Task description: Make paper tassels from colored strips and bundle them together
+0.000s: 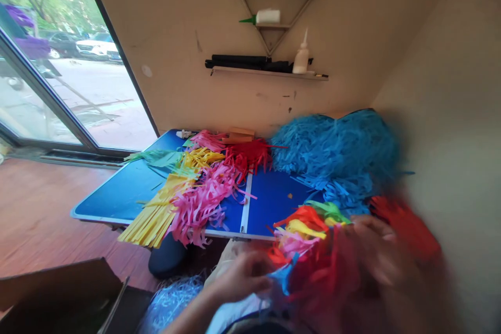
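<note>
In front of me at the table's near edge hangs a bundle of multicoloured paper fringe, with red, orange, yellow, green, pink and blue strips. My left hand is closed with bent fingers at its left side, beside the blue strips. On the right, my right hand is smeared by motion; its fingers are curled at the bundle's upper right end, by the green strips. Behind the right hand is a blurred piece of red paper fringe. Part of the bundle's lower half is blurred.
The blue folding table holds pink fringe, yellow fringe, red fringe and a large blue fringe heap. A wall shelf carries a glue bottle. An open cardboard box stands lower left, near a dark stool.
</note>
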`<state>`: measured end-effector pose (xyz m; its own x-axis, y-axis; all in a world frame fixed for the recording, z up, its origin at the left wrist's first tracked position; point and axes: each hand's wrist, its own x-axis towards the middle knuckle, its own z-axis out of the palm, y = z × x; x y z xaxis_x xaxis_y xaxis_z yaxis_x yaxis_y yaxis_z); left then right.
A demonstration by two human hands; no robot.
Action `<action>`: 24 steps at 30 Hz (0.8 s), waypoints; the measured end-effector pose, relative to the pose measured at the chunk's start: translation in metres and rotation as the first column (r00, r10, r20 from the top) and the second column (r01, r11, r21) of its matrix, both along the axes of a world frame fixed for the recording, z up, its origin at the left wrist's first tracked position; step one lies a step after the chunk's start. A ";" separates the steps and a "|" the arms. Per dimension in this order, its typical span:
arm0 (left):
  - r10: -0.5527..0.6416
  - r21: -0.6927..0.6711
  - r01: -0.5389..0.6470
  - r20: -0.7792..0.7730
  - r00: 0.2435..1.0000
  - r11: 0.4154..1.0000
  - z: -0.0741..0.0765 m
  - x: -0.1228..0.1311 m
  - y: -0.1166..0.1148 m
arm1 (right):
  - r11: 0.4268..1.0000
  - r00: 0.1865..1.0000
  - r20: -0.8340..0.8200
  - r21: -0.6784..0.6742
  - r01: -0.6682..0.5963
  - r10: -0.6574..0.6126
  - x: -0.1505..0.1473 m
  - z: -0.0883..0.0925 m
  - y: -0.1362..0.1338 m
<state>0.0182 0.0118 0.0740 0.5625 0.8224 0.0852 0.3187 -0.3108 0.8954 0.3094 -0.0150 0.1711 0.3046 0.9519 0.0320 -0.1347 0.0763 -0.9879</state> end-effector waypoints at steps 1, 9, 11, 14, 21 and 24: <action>-0.112 -0.075 0.110 -0.024 0.993 0.991 0.014 -0.017 0.007 | 1.000 1.000 0.009 0.006 0.017 -0.017 0.004 0.002 0.002; -0.104 0.085 0.137 -0.314 0.944 0.987 0.121 -0.090 0.032 | 0.996 0.979 0.186 0.010 -0.093 0.089 0.013 0.007 0.016; -0.080 0.152 0.139 -0.344 0.936 0.978 0.138 -0.092 0.033 | 0.987 0.948 0.289 0.050 -0.155 0.134 0.014 0.010 0.022; -0.066 0.194 0.120 -0.262 0.963 0.974 0.152 -0.099 0.040 | 0.967 0.821 0.535 0.027 -0.252 0.200 0.009 0.020 0.033; 0.290 0.250 -0.272 -0.037 0.956 0.929 0.158 -0.097 0.052 | 0.908 0.569 0.782 0.011 -0.419 0.254 -0.028 0.049 0.051; 0.320 0.363 -0.270 -0.084 0.944 0.892 0.160 -0.062 0.042 | 0.841 0.494 0.809 0.000 -0.541 0.319 -0.054 0.061 0.052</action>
<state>-0.0441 0.0539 0.2337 0.3254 0.8861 0.3301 0.5558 -0.4617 0.6914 0.2553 0.0368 0.2318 -0.3865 0.8835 0.2647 0.5642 0.4535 -0.6899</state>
